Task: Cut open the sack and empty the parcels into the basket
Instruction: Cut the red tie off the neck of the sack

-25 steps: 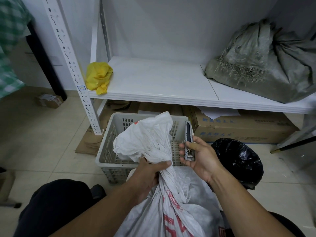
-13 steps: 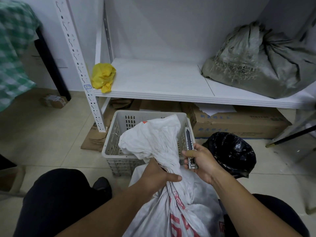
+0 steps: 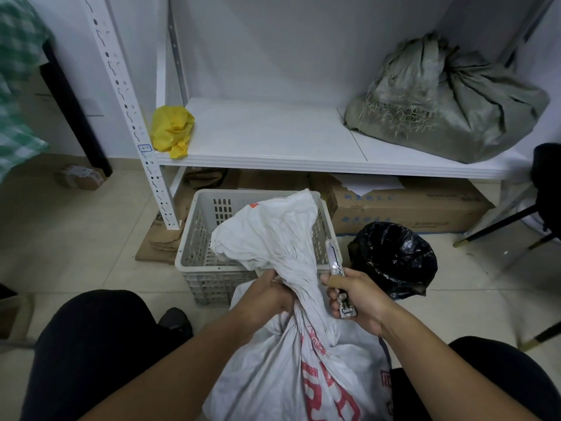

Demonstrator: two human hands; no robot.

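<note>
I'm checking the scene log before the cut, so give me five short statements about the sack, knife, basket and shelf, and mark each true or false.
1. The left hand grips the white sack at its gathered neck. True.
2. The right hand is empty. False: it holds a utility knife, blade pointing up.
3. The grey plastic basket stands on the shelf. False: it stands on the floor, below the shelf.
4. A crumpled yellow bag lies at the shelf's left end. True.
5. The white sack is already cut open and emptied. False: its neck is bunched shut and the sack looks full.
</note>
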